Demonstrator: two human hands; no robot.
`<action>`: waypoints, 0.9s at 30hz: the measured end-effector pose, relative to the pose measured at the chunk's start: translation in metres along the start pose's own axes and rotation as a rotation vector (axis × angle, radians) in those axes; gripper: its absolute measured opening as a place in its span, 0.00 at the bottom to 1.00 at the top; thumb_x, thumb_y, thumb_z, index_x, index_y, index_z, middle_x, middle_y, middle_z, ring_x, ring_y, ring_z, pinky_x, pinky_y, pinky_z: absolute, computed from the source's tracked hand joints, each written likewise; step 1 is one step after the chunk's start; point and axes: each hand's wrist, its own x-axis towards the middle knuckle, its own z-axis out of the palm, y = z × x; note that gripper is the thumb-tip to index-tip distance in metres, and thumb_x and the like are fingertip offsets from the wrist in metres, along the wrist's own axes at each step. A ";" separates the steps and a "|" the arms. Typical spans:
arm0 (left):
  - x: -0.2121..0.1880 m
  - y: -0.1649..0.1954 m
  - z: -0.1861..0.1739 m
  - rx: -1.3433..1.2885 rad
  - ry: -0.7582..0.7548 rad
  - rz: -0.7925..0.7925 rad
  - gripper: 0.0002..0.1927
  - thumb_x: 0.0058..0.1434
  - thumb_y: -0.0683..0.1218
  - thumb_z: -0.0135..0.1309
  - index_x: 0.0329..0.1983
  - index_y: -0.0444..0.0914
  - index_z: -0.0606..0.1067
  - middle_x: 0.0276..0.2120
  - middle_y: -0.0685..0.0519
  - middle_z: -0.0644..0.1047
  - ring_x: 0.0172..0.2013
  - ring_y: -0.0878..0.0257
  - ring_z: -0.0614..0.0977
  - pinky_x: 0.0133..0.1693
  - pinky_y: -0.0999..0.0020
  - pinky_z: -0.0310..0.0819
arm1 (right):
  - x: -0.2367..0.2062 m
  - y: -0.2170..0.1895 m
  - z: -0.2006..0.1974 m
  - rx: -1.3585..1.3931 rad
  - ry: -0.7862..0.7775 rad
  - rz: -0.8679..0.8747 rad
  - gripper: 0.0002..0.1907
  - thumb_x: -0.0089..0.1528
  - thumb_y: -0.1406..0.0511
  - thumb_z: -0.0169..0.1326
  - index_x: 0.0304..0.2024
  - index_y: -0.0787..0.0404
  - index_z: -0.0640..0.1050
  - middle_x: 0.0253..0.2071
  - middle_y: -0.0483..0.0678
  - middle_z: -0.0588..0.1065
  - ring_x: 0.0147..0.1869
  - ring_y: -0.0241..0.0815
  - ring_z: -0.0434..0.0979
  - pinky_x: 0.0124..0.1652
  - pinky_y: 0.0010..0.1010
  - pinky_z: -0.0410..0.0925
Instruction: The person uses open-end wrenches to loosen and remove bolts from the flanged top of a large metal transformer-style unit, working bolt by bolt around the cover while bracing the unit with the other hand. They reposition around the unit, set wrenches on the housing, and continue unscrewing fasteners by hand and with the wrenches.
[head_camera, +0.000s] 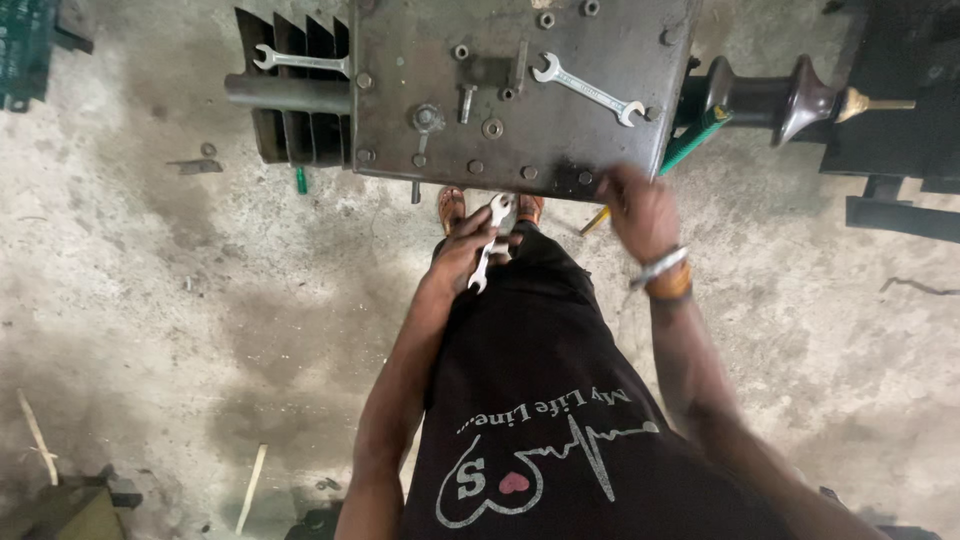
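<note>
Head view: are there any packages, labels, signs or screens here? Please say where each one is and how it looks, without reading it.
No packages, signs or screens are visible.
Printed design on the person's black shirt: bottom centre, pale grey lettering, a heart outline with a small pink heart, and a zigzag pulse line.
Green object at the top left edge: too cropped to tell whether it bears a label.

No pkgs, signs or screens in view. Only label-like item: a printed graphic on the person's black shirt (540, 440), bottom centre of frame. It's a pale grey heart outline w/ a small pink heart inside, a heartbeat-style zigzag line running off to the right, and a short arc of pale lettering above it. Nothing else carries print or markings.
</note>
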 end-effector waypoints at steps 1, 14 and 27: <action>0.009 0.000 0.006 -0.021 -0.054 0.034 0.25 0.69 0.40 0.48 0.70 0.38 0.64 0.53 0.46 0.76 0.47 0.55 0.84 0.39 0.64 0.83 | 0.012 -0.004 -0.008 -0.152 0.181 -0.184 0.09 0.68 0.66 0.54 0.51 0.58 0.77 0.43 0.53 0.77 0.43 0.51 0.77 0.42 0.43 0.72; 0.057 -0.001 0.019 -0.113 -0.182 0.158 0.08 0.69 0.38 0.52 0.51 0.34 0.72 0.44 0.45 0.79 0.44 0.55 0.84 0.36 0.64 0.79 | 0.115 -0.009 -0.011 -0.573 0.107 -0.496 0.27 0.52 0.59 0.68 0.49 0.61 0.72 0.43 0.55 0.74 0.46 0.59 0.78 0.45 0.49 0.70; 0.052 0.026 -0.002 0.116 -0.212 0.111 0.05 0.70 0.41 0.53 0.45 0.33 0.75 0.32 0.45 0.79 0.27 0.65 0.77 0.27 0.72 0.70 | 0.072 0.001 -0.030 -0.550 -0.087 -0.708 0.11 0.67 0.57 0.57 0.49 0.50 0.81 0.37 0.43 0.77 0.47 0.46 0.75 0.49 0.42 0.64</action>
